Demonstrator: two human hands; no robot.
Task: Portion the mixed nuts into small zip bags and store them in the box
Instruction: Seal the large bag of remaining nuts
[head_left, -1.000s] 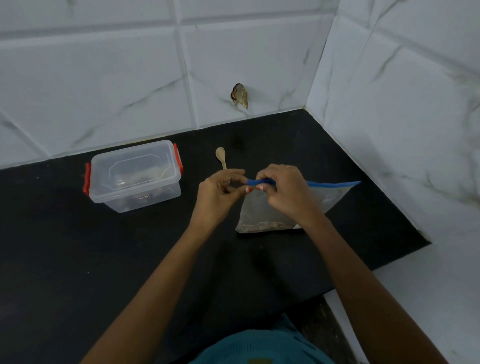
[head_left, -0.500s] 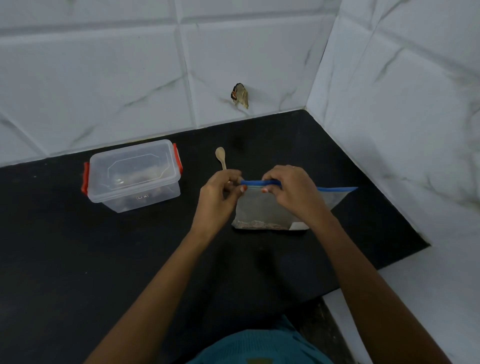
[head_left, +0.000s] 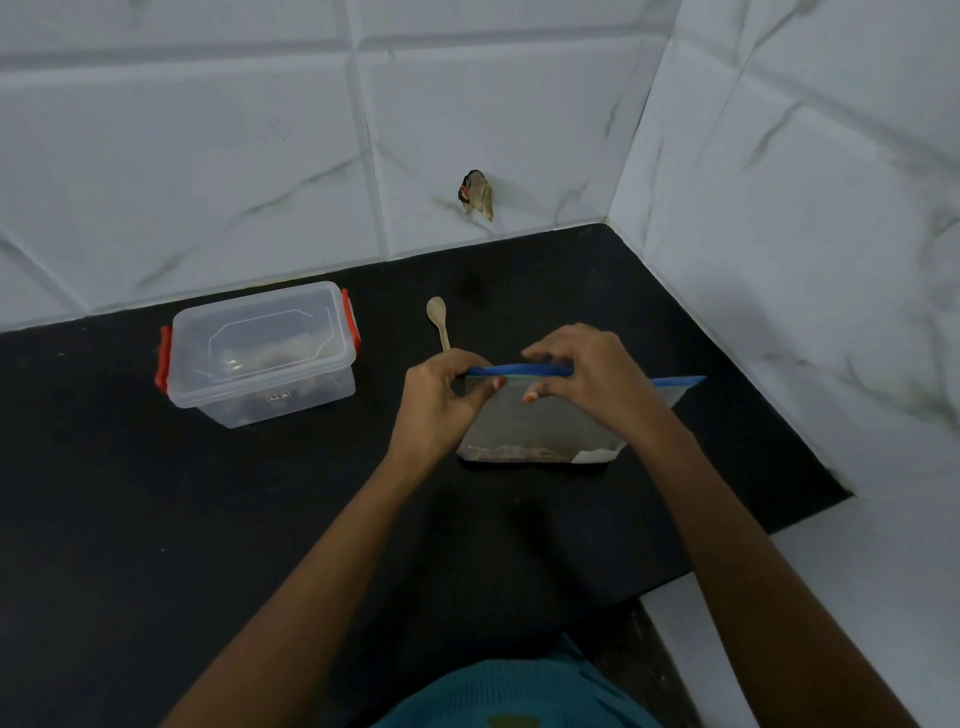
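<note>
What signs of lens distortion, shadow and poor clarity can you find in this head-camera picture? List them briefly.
Head view: grout lines of the wall tiles bow, a wide-angle effect; head view: light is soft and bluish, without hard glare, and shadows barely show on the black counter; head view: contents of the box and the zip bag look hazy through plastic.

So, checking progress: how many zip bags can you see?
1: a bag standing on the counter, top pinched by left hand and right hand. The lidded box may hide others.
</note>
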